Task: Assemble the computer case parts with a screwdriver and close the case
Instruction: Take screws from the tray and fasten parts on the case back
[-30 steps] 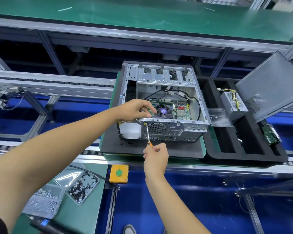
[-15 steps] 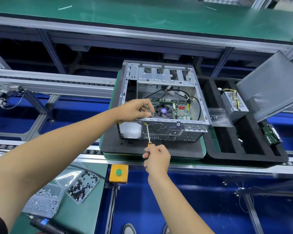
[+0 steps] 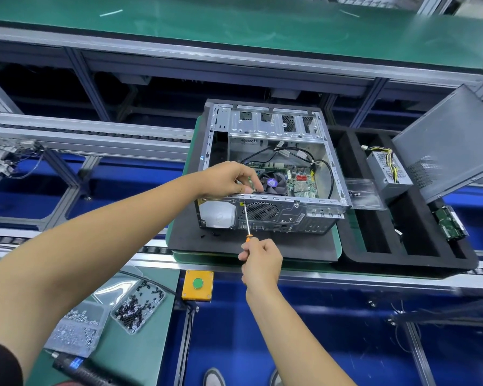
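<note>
A: What carries everything?
B: A conveyor line (image 3: 346,270) runs across the view, with a green pallet (image 3: 337,240) on it. A black foam mat (image 3: 262,246) covers the pallet, and the computer case (image 3: 265,162) lies on the mat with its open side up, nearer the mat's far edge than its near one.

A: And to the right?
B: A black foam tray (image 3: 418,260) sits just beside the pallet's right edge. The grey side panel (image 3: 444,140) leans tilted over the tray's far right corner. A power supply (image 3: 386,171) with yellow wires stands in a far compartment, and a green circuit board (image 3: 449,221) rests on the tray's right edge.

A: What does the person do?
B: The left hand (image 3: 229,178) rests on the case's near top rim, fingers curled over the edge and gripping it beside the fan (image 3: 272,182). The right hand (image 3: 261,260) is below the mat's near edge, fingers curled around the orange handle of the screwdriver (image 3: 246,221). Its shaft slants up to the rear panel, the tip at a screw point just under the rim.

A: Smaller things?
B: A yellow box with a green button (image 3: 197,284) hangs below the conveyor's near rail. On the green bench at the lower left, two clear trays of screws (image 3: 137,305) lie side by side, and a black power tool (image 3: 78,369) lies near the bottom edge.
</note>
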A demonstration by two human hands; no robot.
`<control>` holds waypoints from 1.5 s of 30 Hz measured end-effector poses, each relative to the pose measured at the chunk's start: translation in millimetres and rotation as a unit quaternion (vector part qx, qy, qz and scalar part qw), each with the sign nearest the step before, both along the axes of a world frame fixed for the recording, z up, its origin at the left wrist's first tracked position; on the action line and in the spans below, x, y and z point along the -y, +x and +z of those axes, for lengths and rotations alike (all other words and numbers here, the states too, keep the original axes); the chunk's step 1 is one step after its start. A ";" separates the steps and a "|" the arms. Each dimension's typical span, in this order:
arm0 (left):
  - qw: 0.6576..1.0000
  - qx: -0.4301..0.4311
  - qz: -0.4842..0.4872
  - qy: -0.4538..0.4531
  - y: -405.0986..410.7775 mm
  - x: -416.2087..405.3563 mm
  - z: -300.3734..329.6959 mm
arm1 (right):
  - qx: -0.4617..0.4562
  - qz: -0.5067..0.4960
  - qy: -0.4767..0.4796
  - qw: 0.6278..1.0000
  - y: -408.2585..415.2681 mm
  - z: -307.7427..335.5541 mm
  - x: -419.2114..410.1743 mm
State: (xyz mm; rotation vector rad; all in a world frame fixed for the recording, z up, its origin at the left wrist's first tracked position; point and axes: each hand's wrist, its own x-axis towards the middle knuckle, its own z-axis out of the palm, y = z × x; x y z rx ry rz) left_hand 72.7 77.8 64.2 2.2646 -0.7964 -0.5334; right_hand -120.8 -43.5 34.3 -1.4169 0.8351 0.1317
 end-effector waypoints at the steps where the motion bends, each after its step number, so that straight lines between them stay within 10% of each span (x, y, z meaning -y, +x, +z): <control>1: 1.000 0.006 0.000 -0.002 -1.0 -0.1 -1.0 | 0.000 -0.001 0.002 1.000 -0.2 -0.6 -0.6; 45: 0.990 -0.094 0.044 -0.092 -3.3 -2.6 -4.7 | -0.065 -0.036 0.170 0.983 4.9 -2.7 10.3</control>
